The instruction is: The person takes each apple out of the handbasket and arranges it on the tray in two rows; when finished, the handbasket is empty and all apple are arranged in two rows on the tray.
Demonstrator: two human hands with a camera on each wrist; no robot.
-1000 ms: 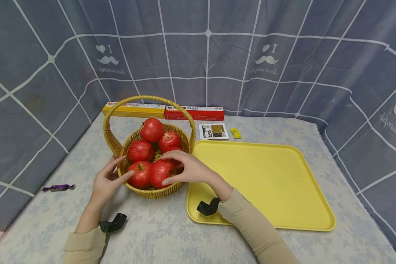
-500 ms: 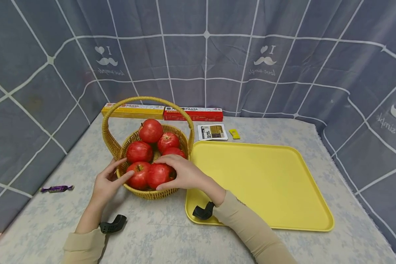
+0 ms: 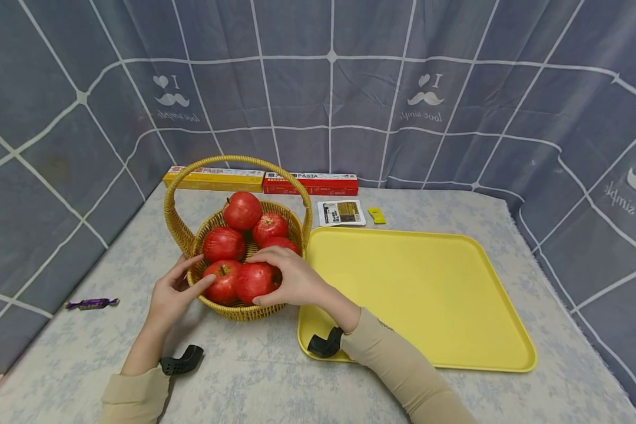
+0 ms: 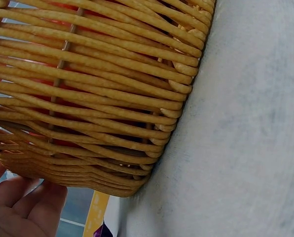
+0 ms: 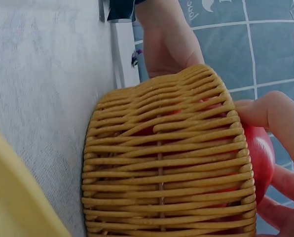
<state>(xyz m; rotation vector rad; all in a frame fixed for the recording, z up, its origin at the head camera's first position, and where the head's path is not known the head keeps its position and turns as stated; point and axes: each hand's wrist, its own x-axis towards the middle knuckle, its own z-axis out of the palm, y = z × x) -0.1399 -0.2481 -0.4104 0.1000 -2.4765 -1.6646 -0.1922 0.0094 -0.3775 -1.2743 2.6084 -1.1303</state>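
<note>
A woven basket point(image 3: 238, 313) with a tall arched handle holds several red apples. My left hand point(image 3: 169, 297) grips the basket's left side, its thumb over the rim near the front-left apple point(image 3: 224, 284). In the left wrist view, that hand's fingers point(image 4: 46, 205) lie against the outside of the wicker. With my right hand point(image 3: 297, 280) I hold the front-right apple point(image 3: 255, 284), fingers over its top and thumb at its near side. The right wrist view shows this apple point(image 5: 262, 153) just past the rim, partly hidden by the basket wall.
Right of the basket lies a yellow tray point(image 3: 418, 294). Behind stand a yellow pasta box point(image 3: 217, 179) and a red one point(image 3: 311, 184). A flat packet point(image 3: 341, 212) and a small yellow wrapper point(image 3: 376, 215) lie nearby. A purple-wrapped candy point(image 3: 92, 304) is at left.
My right hand has moved left and slightly down, closing round the front-right apple. My left hand stays at the basket's side.
</note>
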